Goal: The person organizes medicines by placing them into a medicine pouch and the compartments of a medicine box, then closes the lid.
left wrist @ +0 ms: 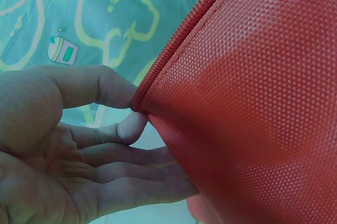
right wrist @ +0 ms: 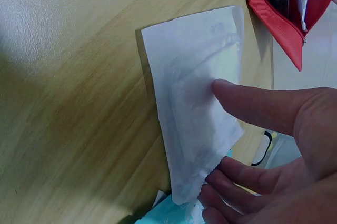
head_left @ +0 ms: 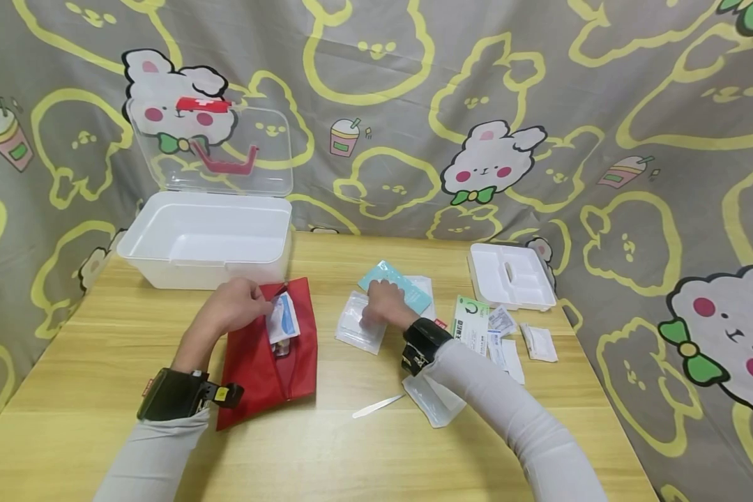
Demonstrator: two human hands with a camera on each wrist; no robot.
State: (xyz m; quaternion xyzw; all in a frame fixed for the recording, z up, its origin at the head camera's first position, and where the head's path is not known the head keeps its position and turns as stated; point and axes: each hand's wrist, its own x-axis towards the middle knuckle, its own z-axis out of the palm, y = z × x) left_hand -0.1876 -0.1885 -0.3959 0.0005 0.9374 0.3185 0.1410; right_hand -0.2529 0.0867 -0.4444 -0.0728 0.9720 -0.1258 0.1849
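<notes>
A red zip pouch point(head_left: 251, 376) lies on the table with its mouth open. My left hand point(head_left: 233, 305) pinches the zippered edge point(left wrist: 158, 71) between thumb and index finger, the other fingers against the fabric. A white-and-blue packet point(head_left: 284, 318) pokes out of the pouch's mouth. To the right, my right hand point(head_left: 385, 304) holds a flat white packet with a pad inside point(right wrist: 200, 103), thumb on its face and fingers at its far edge. Beside that hand is a teal packet point(head_left: 417, 296), partly overlapped by it in the head view.
A white box point(head_left: 163, 275) with a raised clear lid stands at back left, a compartment tray point(head_left: 514, 279) at back right. Around the right forearm lie a green-and-white box point(head_left: 470, 322), several small packets, a clear-wrapped packet point(head_left: 436, 411) and tweezers point(head_left: 376, 406).
</notes>
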